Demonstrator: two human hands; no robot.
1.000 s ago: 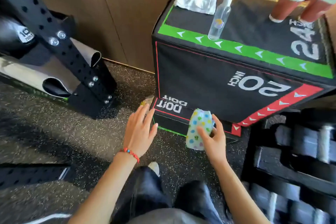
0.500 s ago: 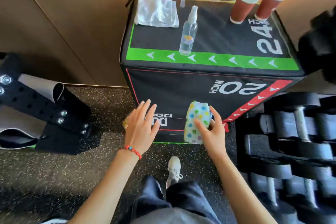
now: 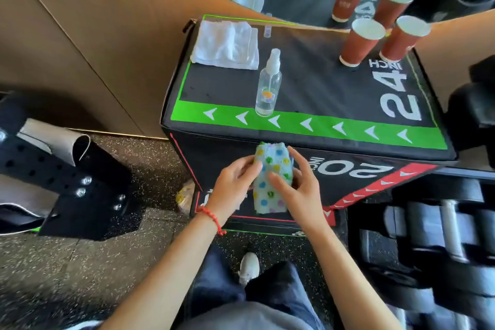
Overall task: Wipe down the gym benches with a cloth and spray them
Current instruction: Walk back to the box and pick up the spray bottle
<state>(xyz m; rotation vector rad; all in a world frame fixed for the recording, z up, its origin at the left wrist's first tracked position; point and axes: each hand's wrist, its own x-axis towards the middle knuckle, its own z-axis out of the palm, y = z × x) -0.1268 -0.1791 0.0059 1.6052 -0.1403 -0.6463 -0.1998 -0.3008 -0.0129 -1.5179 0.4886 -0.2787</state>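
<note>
Head view: both hands, left hand (image 3: 232, 185) and right hand (image 3: 300, 187), pinch dotted cloth (image 3: 271, 177) before box (image 3: 308, 83) marked "24 INCH"; spray bottle (image 3: 268, 86), cups (image 3: 360, 43) on surface.

Your dotted cloth (image 3: 272, 177) hangs folded against the black box's (image 3: 321, 83) front face. The clear spray bottle (image 3: 268, 86) stands upright on top, near the green stripe.

Both forearms reaching forward; left hand (image 3: 232, 188) and right hand (image 3: 300, 188) meeting at centre, fingers curling, pinching spotted cloth (image 3: 272, 178) between them.
</note>
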